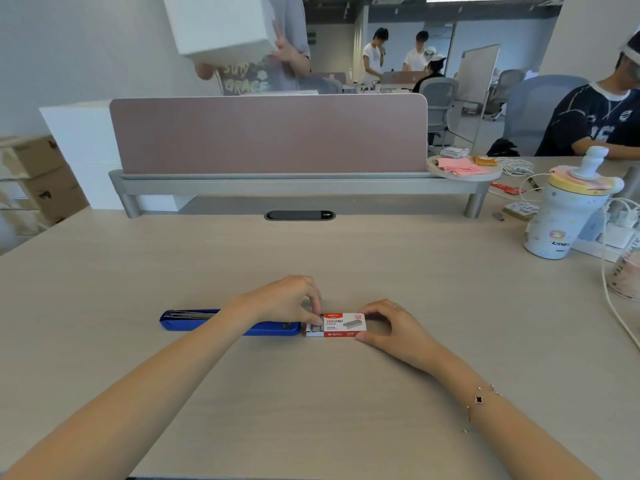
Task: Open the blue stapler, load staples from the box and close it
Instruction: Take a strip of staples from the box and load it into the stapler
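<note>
The blue stapler [194,320] lies swung open flat on the desk, its metal staple channel showing at the left end; my left forearm crosses its middle. Right of it sits the small red and white staple box [341,325], its inner tray slid out to the left with grey staples [316,328] showing. My left hand [287,299] pinches at those staples with thumb and fingertips. My right hand [384,327] grips the right end of the box between thumb and fingers, holding it on the desk.
A white patterned bottle [561,216] stands at the right, with cables [613,306] and a paper cup [627,278] beyond it. A pink divider panel [266,133] on a grey shelf [298,185] closes the back of the desk. People sit and stand behind and to the right.
</note>
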